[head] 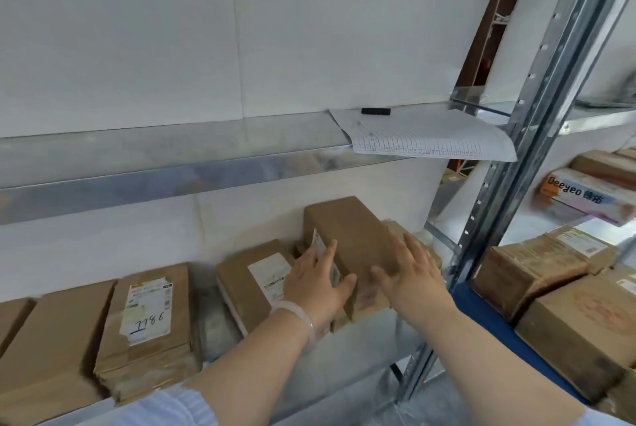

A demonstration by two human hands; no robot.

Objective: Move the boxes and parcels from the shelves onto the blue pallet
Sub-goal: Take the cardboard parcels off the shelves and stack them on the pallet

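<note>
The head view shows a plain brown box (354, 240), taller than the parcels around it, with a white printed label (319, 242) on its left side face and scuffed cardboard at its near end. It sits on the lower shelf (364, 343), a grey metal deck, at the right end of the bay and tilted a little off square. Both hands have it in a two-sided grip. The left hand (311, 283) lies against the labelled side, fingers reaching up along it and thumb hooked round the near corner; a pale bracelet (296, 314) circles that wrist and a striped sleeve (172, 405) shows at the elbow. The right hand (411, 274) clasps the opposite side, fingers spread over the box's right edge and thumb laid across the near face, forearm bare. Just left of the grip a flat parcel (247, 284) with its own label lies touching the left hand's knuckles; further left lies a parcel marked 7786 (151, 308) on a stack of brown cartons. Above the grip, on the upper shelf (172, 164), a printed sheet (426, 135) overhangs the edge with a black marker (375, 111) at its back. Right of the grip stands a perforated steel upright (537, 123), and beyond it brown cartons (526, 271) and a box printed Deeyeo (581, 198).
</note>
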